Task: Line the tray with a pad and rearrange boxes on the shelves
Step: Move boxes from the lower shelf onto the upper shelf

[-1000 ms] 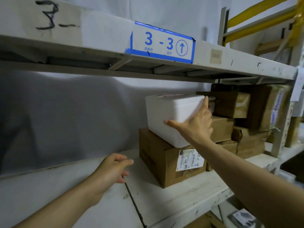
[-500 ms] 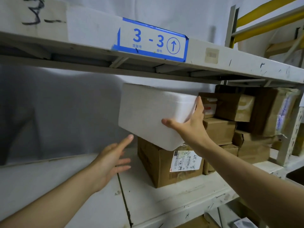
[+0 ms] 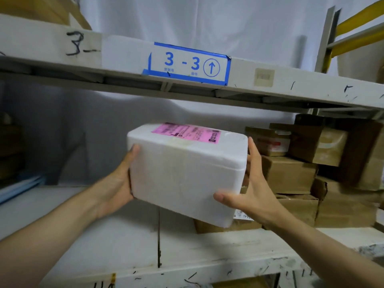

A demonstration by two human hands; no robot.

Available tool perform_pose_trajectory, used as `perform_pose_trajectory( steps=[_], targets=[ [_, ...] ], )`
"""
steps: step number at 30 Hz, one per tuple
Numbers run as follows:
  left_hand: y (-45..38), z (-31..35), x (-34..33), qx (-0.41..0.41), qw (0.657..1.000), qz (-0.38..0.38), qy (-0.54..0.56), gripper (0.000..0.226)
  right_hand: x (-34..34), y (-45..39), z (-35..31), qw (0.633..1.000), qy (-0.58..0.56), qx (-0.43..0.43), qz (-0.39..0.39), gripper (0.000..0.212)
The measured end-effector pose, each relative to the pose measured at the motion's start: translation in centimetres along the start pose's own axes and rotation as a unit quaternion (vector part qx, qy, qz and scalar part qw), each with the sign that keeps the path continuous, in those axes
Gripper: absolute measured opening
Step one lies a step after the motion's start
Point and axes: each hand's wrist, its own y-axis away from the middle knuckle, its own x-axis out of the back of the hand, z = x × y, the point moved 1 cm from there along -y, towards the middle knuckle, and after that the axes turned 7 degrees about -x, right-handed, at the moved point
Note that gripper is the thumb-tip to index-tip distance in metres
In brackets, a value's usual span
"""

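A white foam box (image 3: pixel 187 173) with a pink label (image 3: pixel 187 133) on its lid hangs in the air, tilted, in front of the middle shelf (image 3: pixel 104 235). My left hand (image 3: pixel 116 183) holds its left end, with the fingers hidden behind the box. My right hand (image 3: pixel 253 188) grips its right end, fingers up the side and thumb across the lower front corner. Under the foam box, a brown cardboard box (image 3: pixel 239 225) stands on the shelf, mostly hidden. No tray or pad is in view.
Several brown cardboard boxes (image 3: pixel 291 175) are stacked at the right of the shelf. The upper shelf beam (image 3: pixel 291 88) runs close overhead with a blue "3-3" sign (image 3: pixel 189 64). Blue flat items (image 3: pixel 18 188) lie far left. Yellow bars (image 3: pixel 357 23) cross the top right.
The foam box has come off the cardboard box and moved left and toward me. My left hand rose from the shelf and took hold of the box's left end.
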Motion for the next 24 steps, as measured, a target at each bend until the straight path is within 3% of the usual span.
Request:
perform_pose_trajectory(
  steps=[8,11,13,15,18,21,24],
  targets=[
    [2.6,0.6,3.4,0.046,0.992,-0.043,0.111,0.12,-1.7,0.6,-0.4,0.998,-0.057,0.001,-0.041,0.124],
    [3.4,1.5,4.2,0.058,0.993,-0.041,0.098,0.104,-2.9,0.6,-0.5,0.998,-0.041,0.016,-0.044,0.126],
    [3.7,1.7,4.2,0.058,0.994,-0.001,0.09,0.083,-3.8,0.4,-0.8,0.999,-0.031,0.021,-0.034,0.127],
    [3.7,1.0,3.8,0.052,0.992,0.089,0.072,0.071,-4.7,0.3,-1.0,0.999,-0.029,0.021,-0.015,0.128],
    [3.9,-1.1,3.3,0.045,0.971,0.202,0.121,0.073,-7.0,0.4,-1.3,0.999,-0.028,0.011,0.029,0.129],
    [4.5,-3.4,1.8,0.035,0.953,0.208,0.216,0.066,-9.7,0.7,-1.3,0.998,-0.025,-0.011,0.059,0.138],
    [4.8,-4.9,0.0,0.007,0.958,0.157,0.239,0.057,-11.5,0.9,-1.4,0.996,-0.041,-0.032,0.069,0.138]
  ],
)
